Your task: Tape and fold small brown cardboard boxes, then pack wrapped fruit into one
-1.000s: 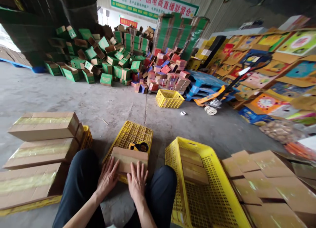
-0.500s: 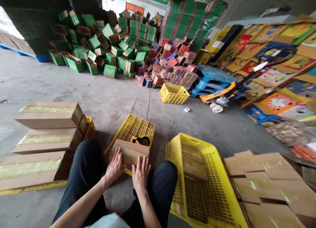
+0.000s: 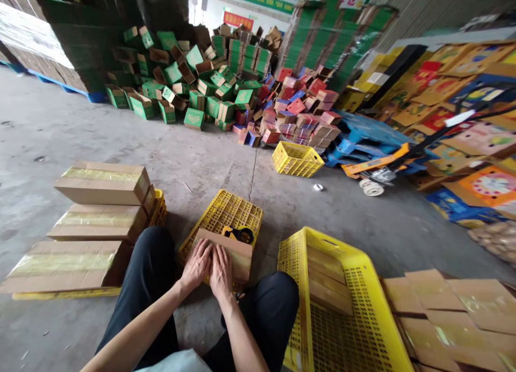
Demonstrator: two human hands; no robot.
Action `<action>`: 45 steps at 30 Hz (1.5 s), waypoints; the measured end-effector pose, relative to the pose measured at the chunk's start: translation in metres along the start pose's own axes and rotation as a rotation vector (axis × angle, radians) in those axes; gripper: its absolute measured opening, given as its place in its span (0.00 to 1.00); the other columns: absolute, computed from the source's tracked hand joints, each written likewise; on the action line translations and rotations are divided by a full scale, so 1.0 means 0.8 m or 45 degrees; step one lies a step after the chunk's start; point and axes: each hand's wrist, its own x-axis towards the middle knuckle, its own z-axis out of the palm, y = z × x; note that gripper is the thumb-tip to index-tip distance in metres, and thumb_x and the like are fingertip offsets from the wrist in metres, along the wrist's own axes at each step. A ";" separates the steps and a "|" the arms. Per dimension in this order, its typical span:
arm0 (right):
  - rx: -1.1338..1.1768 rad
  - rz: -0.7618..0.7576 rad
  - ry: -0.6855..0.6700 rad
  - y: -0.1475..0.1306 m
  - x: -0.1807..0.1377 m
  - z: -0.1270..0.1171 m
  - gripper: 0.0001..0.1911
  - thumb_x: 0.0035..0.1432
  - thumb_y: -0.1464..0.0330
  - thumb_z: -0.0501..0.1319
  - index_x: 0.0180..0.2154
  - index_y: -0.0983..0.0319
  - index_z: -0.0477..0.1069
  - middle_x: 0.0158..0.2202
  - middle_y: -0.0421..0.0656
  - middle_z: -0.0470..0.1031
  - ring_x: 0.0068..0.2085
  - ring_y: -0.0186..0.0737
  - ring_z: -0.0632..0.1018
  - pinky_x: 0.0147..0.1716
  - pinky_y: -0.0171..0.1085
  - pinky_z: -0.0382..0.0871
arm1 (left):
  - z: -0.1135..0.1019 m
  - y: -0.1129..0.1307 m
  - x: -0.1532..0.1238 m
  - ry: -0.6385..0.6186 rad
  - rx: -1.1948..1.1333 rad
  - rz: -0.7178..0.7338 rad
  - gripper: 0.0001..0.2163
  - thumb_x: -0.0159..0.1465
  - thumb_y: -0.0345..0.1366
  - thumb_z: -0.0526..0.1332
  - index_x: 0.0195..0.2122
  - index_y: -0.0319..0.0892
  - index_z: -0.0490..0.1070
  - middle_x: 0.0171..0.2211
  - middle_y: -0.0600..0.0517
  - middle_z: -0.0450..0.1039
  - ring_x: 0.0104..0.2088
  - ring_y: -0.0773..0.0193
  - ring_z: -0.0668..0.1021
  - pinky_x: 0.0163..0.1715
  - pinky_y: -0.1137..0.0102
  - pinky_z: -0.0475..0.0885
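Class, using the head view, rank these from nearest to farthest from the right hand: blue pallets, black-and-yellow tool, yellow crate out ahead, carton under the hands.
1. Carton: touching the right hand.
2. Black-and-yellow tool: just beyond the carton.
3. Yellow crate: floor, ahead and rightward.
4. Blue pallets: farther right, beyond that crate.

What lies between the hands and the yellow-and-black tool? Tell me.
The cardboard box: in the head view, the left hand and right hand rest on it, and the yellow-and-black tool lies just beyond it.
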 end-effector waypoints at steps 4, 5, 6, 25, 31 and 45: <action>-0.025 0.033 -0.047 0.000 0.008 -0.010 0.29 0.74 0.72 0.45 0.73 0.61 0.60 0.72 0.49 0.66 0.69 0.49 0.68 0.67 0.50 0.63 | 0.000 -0.004 0.006 -0.001 0.047 -0.015 0.22 0.77 0.38 0.49 0.67 0.38 0.67 0.72 0.38 0.61 0.75 0.47 0.57 0.69 0.49 0.65; -0.030 0.043 -0.069 -0.001 0.010 -0.012 0.29 0.74 0.72 0.45 0.73 0.60 0.61 0.72 0.49 0.66 0.68 0.49 0.69 0.67 0.50 0.63 | 0.000 -0.005 0.006 -0.006 0.051 -0.020 0.21 0.77 0.38 0.49 0.67 0.38 0.68 0.72 0.39 0.61 0.75 0.48 0.58 0.70 0.49 0.64; -0.036 0.055 -0.092 -0.002 0.012 -0.014 0.29 0.74 0.71 0.45 0.72 0.60 0.61 0.72 0.49 0.66 0.67 0.50 0.69 0.66 0.50 0.63 | 0.000 -0.005 0.007 -0.007 0.054 -0.029 0.21 0.77 0.38 0.48 0.66 0.38 0.68 0.72 0.39 0.61 0.75 0.49 0.58 0.70 0.50 0.64; -0.214 0.338 0.112 0.101 -0.035 -0.003 0.38 0.77 0.51 0.38 0.71 0.69 0.62 0.74 0.59 0.58 0.74 0.58 0.58 0.68 0.53 0.61 | 0.007 0.000 0.011 0.112 0.189 -0.068 0.25 0.77 0.49 0.52 0.69 0.40 0.65 0.75 0.39 0.56 0.76 0.44 0.55 0.68 0.50 0.65; -0.183 0.284 0.167 0.105 -0.036 0.002 0.40 0.77 0.50 0.37 0.70 0.71 0.63 0.73 0.60 0.59 0.74 0.57 0.59 0.69 0.51 0.61 | 0.002 -0.009 0.013 0.087 0.162 -0.018 0.26 0.77 0.49 0.52 0.70 0.42 0.64 0.75 0.40 0.55 0.75 0.44 0.58 0.67 0.49 0.65; -0.170 0.309 -0.028 0.024 -0.040 -0.003 0.30 0.77 0.55 0.44 0.72 0.57 0.63 0.74 0.50 0.61 0.72 0.59 0.64 0.67 0.61 0.61 | -0.003 0.018 -0.021 0.029 0.257 0.102 0.29 0.74 0.49 0.58 0.74 0.52 0.60 0.77 0.43 0.49 0.75 0.39 0.56 0.69 0.46 0.61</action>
